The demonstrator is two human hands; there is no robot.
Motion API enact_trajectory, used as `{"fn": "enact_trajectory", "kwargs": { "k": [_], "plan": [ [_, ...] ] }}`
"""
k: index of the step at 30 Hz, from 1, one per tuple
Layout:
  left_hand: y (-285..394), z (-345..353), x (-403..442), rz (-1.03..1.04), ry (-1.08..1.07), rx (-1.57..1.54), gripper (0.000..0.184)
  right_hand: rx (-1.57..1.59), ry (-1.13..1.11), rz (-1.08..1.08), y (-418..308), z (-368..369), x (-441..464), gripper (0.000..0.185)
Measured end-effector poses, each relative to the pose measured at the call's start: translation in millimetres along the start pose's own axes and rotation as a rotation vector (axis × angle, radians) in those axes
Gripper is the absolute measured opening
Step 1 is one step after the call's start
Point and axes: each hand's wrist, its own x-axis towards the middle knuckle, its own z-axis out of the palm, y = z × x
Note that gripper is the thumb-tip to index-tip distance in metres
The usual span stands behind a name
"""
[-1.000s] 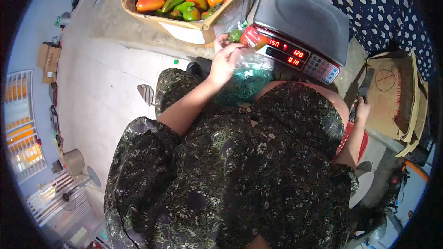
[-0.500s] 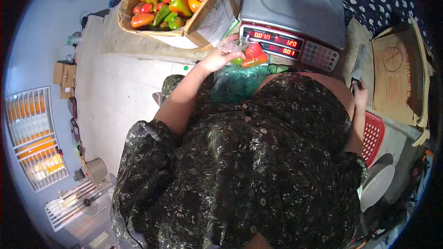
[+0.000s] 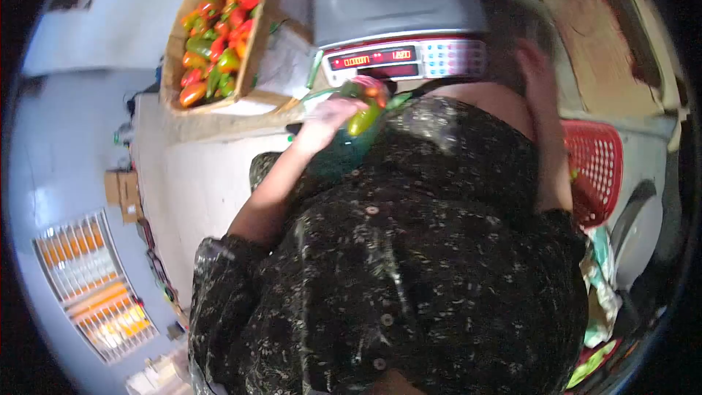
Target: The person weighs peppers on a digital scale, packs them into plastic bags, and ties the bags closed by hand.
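Observation:
My left hand (image 3: pixel 333 115) is closed on a clear plastic bag with red and green peppers (image 3: pixel 363 115) in it, just in front of the digital scale (image 3: pixel 398 0). The red figures on the scale's display are blurred. Beneath the bag lies dark green plastic (image 3: pixel 340 155) on my lap. My right hand (image 3: pixel 532 58), smeared by motion, is right of the scale; whether it holds anything cannot be made out. A box of red, orange and green peppers (image 3: pixel 218 47) stands left of the scale.
An open cardboard box (image 3: pixel 603 36) is at the upper right. Below it is a red perforated basket (image 3: pixel 603 168), with a pale round dish (image 3: pixel 640 238) beyond. A small carton (image 3: pixel 124 194) stands by the far wall at left.
The view has turned to the right. The bag of peppers has moved down from the scale's edge towards my lap. My right hand has moved up beside the scale, and the knife it held no longer shows.

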Motion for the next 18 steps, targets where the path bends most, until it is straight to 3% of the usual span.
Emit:
{"fn": "enact_trajectory", "kwargs": {
  "k": [1,2,3,5,7,9,11,12,15,16,17,18],
  "plan": [
    [24,4,5,-0.015,0.035,0.016,0.030,0.115,-0.109,-0.115,-45,9,-18,0.029],
    [33,7,10,0.061,0.062,0.125,0.032,-0.034,-0.223,0.078,-98,8,-31,0.029],
    [62,10,15,0.107,0.019,0.177,0.026,0.573,-0.309,0.055,-70,29,-38,0.032],
    [95,26,18,0.251,-0.027,0.151,0.020,-0.224,-0.202,-0.423,-127,5,-70,0.030],
    [145,53,15,0.354,-0.135,-0.113,0.024,0.862,-0.304,0.100,-158,16,-82,0.053],
    [188,84,14,0.495,-0.239,-0.315,0.023,1.303,-0.399,0.277,-154,-16,-85,0.066],
    [182,85,18,0.581,-0.403,-0.176,0.024,1.070,-0.596,0.168,-138,-58,-84,0.069],
    [190,93,15,0.576,-0.397,-0.187,0.022,1.543,-0.588,0.110,-146,-56,-95,0.069],
    [174,91,18,0.537,-0.324,-0.193,0.028,1.463,-0.629,0.041,-84,-84,-99,0.066],
    [177,89,15,0.422,-0.228,-0.181,0.034,1.094,-0.427,-0.138,-77,-103,-104,0.060],
    [158,82,23,0.484,-0.219,-0.214,0.037,0.715,-0.228,-0.296,-68,-124,-111,0.054],
    [154,79,21,0.456,-0.150,-0.248,0.034,1.085,-0.244,0.161,-13,-134,-113,0.039]
  ]
}}
